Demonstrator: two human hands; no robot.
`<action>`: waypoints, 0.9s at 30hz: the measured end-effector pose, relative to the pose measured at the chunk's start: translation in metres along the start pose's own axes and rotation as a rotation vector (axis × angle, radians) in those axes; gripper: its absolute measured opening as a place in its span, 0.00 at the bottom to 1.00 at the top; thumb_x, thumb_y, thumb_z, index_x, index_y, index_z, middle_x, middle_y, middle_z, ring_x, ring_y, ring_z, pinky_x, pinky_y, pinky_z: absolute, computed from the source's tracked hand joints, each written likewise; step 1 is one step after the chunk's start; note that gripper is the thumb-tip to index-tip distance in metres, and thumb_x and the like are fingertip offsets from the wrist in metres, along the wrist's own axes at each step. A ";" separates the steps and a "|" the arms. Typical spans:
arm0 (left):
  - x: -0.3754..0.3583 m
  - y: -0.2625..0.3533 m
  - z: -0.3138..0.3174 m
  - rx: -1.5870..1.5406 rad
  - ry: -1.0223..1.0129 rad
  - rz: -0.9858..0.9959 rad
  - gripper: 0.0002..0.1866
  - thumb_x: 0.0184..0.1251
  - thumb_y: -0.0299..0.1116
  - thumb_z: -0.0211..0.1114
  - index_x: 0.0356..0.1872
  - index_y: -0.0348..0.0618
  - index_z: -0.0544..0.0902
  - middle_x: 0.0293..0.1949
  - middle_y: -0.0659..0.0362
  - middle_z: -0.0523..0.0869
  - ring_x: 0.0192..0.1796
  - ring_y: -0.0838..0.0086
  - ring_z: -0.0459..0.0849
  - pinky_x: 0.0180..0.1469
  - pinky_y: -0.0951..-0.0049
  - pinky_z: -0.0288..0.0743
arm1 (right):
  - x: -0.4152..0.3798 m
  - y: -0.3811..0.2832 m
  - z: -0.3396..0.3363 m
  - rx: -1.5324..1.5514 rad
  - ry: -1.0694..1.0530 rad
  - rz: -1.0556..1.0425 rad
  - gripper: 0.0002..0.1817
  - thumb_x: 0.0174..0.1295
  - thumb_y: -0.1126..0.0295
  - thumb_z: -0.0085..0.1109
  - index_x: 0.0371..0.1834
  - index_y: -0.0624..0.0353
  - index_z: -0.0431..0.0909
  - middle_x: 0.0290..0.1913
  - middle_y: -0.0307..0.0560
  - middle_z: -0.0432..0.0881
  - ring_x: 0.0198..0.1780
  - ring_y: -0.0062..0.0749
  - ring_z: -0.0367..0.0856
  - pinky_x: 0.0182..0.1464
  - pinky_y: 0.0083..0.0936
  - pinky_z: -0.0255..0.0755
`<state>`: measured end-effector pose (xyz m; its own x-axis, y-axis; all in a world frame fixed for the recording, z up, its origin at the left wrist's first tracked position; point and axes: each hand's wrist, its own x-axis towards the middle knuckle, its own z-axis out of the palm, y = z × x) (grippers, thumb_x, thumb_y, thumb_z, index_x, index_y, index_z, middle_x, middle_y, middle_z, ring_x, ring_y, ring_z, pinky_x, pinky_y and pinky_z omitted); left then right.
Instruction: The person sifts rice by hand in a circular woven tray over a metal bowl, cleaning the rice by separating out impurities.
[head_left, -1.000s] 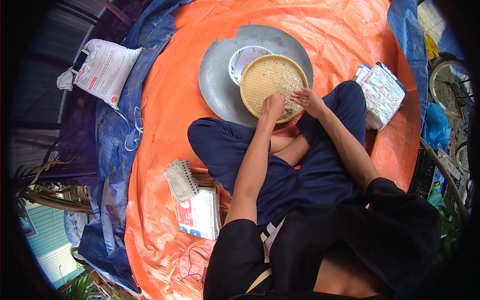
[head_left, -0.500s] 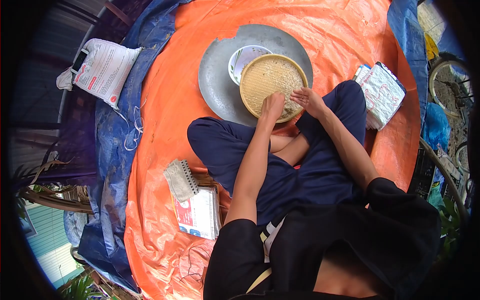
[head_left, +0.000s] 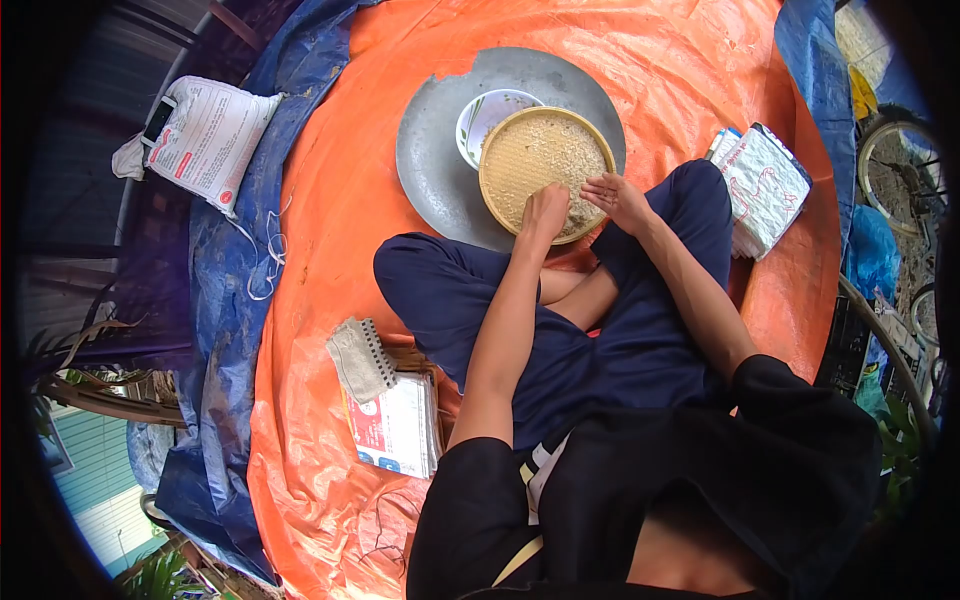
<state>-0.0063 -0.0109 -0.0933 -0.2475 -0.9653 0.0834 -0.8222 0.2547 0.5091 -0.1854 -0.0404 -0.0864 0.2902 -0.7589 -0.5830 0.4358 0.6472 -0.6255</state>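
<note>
A round woven bamboo tray (head_left: 530, 150) with pale grains (head_left: 572, 150) scattered over it sits in front of my crossed legs. My left hand (head_left: 545, 210) is closed over the tray's near part, knuckles up; whatever its fingers hold is hidden. To its right, my right hand (head_left: 622, 203) is open at the tray's right rim, with fingers stretched toward the grains. Partly under the bamboo tray is a white bowl (head_left: 483, 113) with a green leaf pattern. Both rest on a large round grey metal tray (head_left: 425, 150) with a ragged far edge.
An orange tarp (head_left: 330, 215) covers the ground, with blue tarp (head_left: 222, 300) along the left. A printed white sack (head_left: 215, 140) lies far left, and a white package (head_left: 768, 195) is by my right knee. Papers (head_left: 395, 425) and a spiral notebook (head_left: 360, 360) lie left of me.
</note>
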 end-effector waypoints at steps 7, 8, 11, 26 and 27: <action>-0.001 0.000 0.001 0.004 -0.002 -0.008 0.07 0.55 0.29 0.67 0.29 0.36 0.81 0.34 0.46 0.82 0.39 0.50 0.82 0.41 0.57 0.76 | 0.001 0.001 -0.001 0.004 0.008 0.004 0.22 0.70 0.65 0.39 0.54 0.78 0.66 0.52 0.64 0.75 0.55 0.47 0.77 0.63 0.32 0.70; 0.000 -0.001 0.002 0.007 -0.003 -0.012 0.07 0.55 0.29 0.67 0.29 0.36 0.81 0.34 0.46 0.82 0.39 0.50 0.82 0.41 0.57 0.76 | 0.000 0.000 0.000 0.002 0.012 0.005 0.22 0.70 0.65 0.39 0.54 0.78 0.66 0.52 0.64 0.75 0.55 0.47 0.77 0.62 0.32 0.70; 0.000 -0.002 0.003 0.003 -0.002 -0.003 0.07 0.55 0.29 0.67 0.29 0.36 0.81 0.34 0.46 0.82 0.39 0.50 0.82 0.41 0.57 0.76 | -0.001 -0.001 0.002 -0.004 0.017 0.006 0.21 0.70 0.66 0.39 0.53 0.78 0.67 0.51 0.64 0.76 0.54 0.47 0.77 0.62 0.32 0.71; -0.001 -0.001 0.003 -0.006 -0.016 -0.013 0.07 0.57 0.30 0.66 0.31 0.36 0.81 0.35 0.44 0.82 0.39 0.48 0.82 0.42 0.55 0.76 | 0.002 0.001 -0.001 -0.003 0.010 0.006 0.22 0.70 0.66 0.39 0.54 0.78 0.67 0.51 0.64 0.75 0.54 0.47 0.77 0.62 0.32 0.70; -0.001 -0.001 0.002 -0.005 -0.018 -0.012 0.07 0.57 0.30 0.65 0.31 0.36 0.81 0.35 0.44 0.82 0.39 0.48 0.82 0.42 0.55 0.76 | 0.002 0.001 -0.001 -0.005 0.014 0.006 0.22 0.70 0.65 0.39 0.54 0.78 0.66 0.52 0.64 0.75 0.54 0.47 0.77 0.62 0.32 0.70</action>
<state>-0.0063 -0.0102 -0.0958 -0.2471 -0.9670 0.0615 -0.8224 0.2429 0.5144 -0.1851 -0.0414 -0.0889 0.2809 -0.7539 -0.5939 0.4297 0.6521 -0.6246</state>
